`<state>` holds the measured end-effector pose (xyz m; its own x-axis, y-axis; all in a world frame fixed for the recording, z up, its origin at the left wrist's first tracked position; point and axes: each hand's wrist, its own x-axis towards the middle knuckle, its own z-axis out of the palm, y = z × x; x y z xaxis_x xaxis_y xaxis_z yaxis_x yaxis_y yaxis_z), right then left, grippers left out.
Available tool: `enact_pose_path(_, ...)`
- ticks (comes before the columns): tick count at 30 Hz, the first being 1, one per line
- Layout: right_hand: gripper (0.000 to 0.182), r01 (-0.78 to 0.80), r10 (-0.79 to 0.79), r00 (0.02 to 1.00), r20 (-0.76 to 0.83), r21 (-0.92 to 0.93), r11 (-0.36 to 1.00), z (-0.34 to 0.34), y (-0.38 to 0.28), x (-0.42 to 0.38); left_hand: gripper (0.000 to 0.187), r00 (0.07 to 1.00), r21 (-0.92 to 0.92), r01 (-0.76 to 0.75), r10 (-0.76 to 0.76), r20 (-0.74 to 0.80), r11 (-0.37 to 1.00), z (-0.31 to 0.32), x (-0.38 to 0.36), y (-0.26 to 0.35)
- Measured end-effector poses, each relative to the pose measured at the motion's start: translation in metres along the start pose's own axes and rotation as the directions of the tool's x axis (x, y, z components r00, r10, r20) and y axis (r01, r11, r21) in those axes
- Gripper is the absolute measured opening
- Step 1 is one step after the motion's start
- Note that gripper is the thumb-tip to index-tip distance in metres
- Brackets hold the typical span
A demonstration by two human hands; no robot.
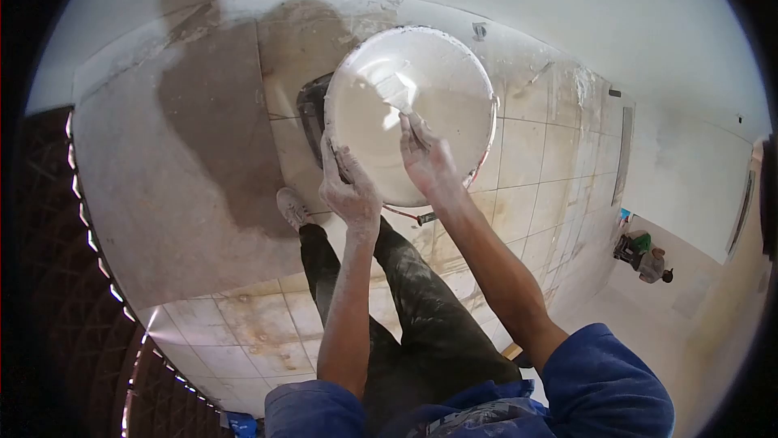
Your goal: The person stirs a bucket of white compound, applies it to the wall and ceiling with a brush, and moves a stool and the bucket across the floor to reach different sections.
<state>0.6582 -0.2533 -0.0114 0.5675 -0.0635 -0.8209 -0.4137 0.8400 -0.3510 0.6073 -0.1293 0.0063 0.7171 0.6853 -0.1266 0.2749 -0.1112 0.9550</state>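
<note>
A large round white bucket [463, 150] holds pale, creamy liquid and stands on the tiled floor. My left hand [350, 185] grips the bucket's near left rim, with its fingers wrapped round the edge. Over the liquid, my right hand [425, 150] pinches a flat pale tool [395, 91], a scraper or brush I cannot tell apart, near the middle of the bucket. White residue coats both hands. The bucket's red and white handle hangs along its near right side.
A dark container [312, 114] stands partly behind the bucket's left side. My shoe [292, 208] is below it. Stained tiles [519, 146] border the white wall. Another person [651, 264] is far right. A blue object [241, 424] lies at the bottom left.
</note>
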Motion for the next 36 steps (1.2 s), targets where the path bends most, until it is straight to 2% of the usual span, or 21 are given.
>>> enact_pose_path(2,0.027,-0.042,0.037,0.998,0.046,0.102,0.994,0.004,0.008,0.017,0.038,1.000,0.018,-0.024,0.024,-0.004,1.000,-0.001,0.000,-0.003)
enact_pose_path(5,0.025,0.031,-0.024,0.996,-0.089,0.084,0.996,0.012,0.012,0.039,0.038,0.998,0.064,-0.061,0.062,-0.026,0.996,0.000,-0.001,-0.004)
enact_pose_path(8,0.028,0.115,-0.118,0.992,-0.046,-0.062,0.991,0.014,0.006,0.057,0.037,0.992,0.104,-0.111,0.117,-0.056,0.988,0.003,-0.001,-0.005)
enact_pose_path(11,0.022,0.345,-0.339,0.938,0.069,-0.204,0.916,0.028,-0.006,0.031,0.037,0.995,0.096,-0.088,0.092,-0.035,0.991,-0.001,-0.001,0.003)
enact_pose_path(12,0.026,0.413,-0.397,0.910,0.116,-0.297,0.861,0.035,-0.011,0.015,0.037,0.998,0.075,-0.060,0.062,-0.026,0.995,-0.002,0.000,0.007)
enact_pose_path(13,0.027,0.532,-0.465,0.845,0.264,-0.503,0.681,0.027,-0.020,0.007,0.038,0.999,0.053,-0.032,0.033,-0.017,0.998,-0.002,0.000,0.010)
enact_pose_path(14,0.028,0.627,-0.480,0.769,0.422,-0.646,0.436,0.017,-0.033,0.000,0.038,0.999,0.055,-0.039,0.040,-0.022,0.998,-0.002,0.001,0.009)
enact_pose_path(15,0.029,0.689,-0.438,0.688,0.579,-0.710,0.145,0.011,-0.044,-0.005,0.038,0.998,0.054,-0.043,0.045,-0.032,0.998,-0.001,0.000,0.006)
enact_pose_path(16,0.028,0.726,-0.375,0.613,0.695,-0.683,-0.080,0.014,-0.053,-0.014,0.038,0.998,0.055,-0.044,0.046,-0.039,0.998,0.000,-0.001,0.004)
enact_pose_path(18,0.026,0.717,-0.165,0.481,0.861,-0.494,-0.491,0.020,-0.066,-0.030,0.038,0.993,0.083,-0.105,0.109,-0.051,0.991,0.000,0.001,0.000)
enact_pose_path(19,0.031,0.744,-0.101,0.430,0.897,-0.416,-0.523,0.018,-0.068,-0.025,0.038,0.988,0.096,-0.136,0.142,-0.056,0.986,0.000,0.001,-0.001)
enact_pose_path(21,0.042,0.787,0.032,0.318,0.948,-0.246,-0.565,0.015,-0.073,-0.002,0.038,0.988,0.068,-0.134,0.139,-0.073,0.989,0.002,0.000,0.000)
enact_pose_path(24,0.041,0.754,0.072,0.243,0.967,-0.141,-0.642,0.012,-0.072,0.027,0.038,0.998,0.033,-0.049,0.050,-0.038,0.998,-0.001,0.000,0.005)
enact_pose_path(25,0.041,0.741,0.085,0.291,0.953,-0.169,-0.650,0.012,-0.071,0.031,0.037,1.000,0.024,-0.006,0.006,-0.015,1.000,-0.002,0.000,0.006)
enact_pose_path(28,0.039,0.695,0.091,0.411,0.907,-0.248,-0.675,0.014,-0.069,0.033,0.044,0.998,0.084,-0.059,0.059,-0.003,0.995,-0.001,-0.001,-0.002)
enact_pose_path(30,0.034,0.664,0.053,0.461,0.886,-0.305,-0.683,0.019,-0.070,0.025,0.044,1.000,0.064,0.008,-0.008,0.004,0.998,-0.001,-0.002,-0.002)
enact_pose_path(31,0.029,0.683,-0.060,0.462,0.885,-0.398,-0.612,0.023,-0.068,0.011,0.044,0.999,0.054,0.042,-0.042,0.005,0.998,-0.001,-0.002,0.000)
enact_pose_path(33,0.019,0.709,-0.277,0.478,0.833,-0.553,-0.438,0.025,-0.065,-0.019,0.043,1.000,0.059,-0.001,0.002,-0.016,0.998,0.000,-0.002,-0.006)
enact_pose_path(36,0.011,0.672,-0.498,0.656,0.567,-0.739,0.044,-0.006,-0.056,-0.002,0.040,0.997,0.007,-0.051,0.051,-0.058,0.999,0.004,0.000,0.007)
